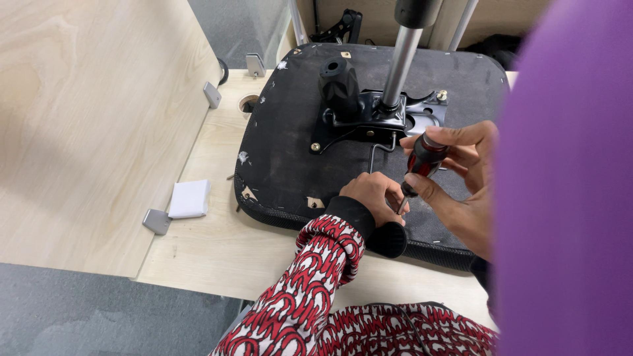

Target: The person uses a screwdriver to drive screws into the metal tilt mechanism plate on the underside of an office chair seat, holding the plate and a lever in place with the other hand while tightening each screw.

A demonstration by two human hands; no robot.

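Right hand (461, 165) grips screwdriver (422, 165); left hand (372, 194) clenched near tip, on seat underside (290, 138).

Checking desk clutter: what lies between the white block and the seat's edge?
In the head view, only bare desk lies between white block and seat.

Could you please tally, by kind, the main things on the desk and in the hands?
Seat, upside down: 1
Metal mechanism plate on the seat: 1
Gas-lift column: 1
Screwdriver, in the right hand: 1
White block on the desk: 1
Hands, with the left hand beside the screwdriver tip: 2
Total: 7
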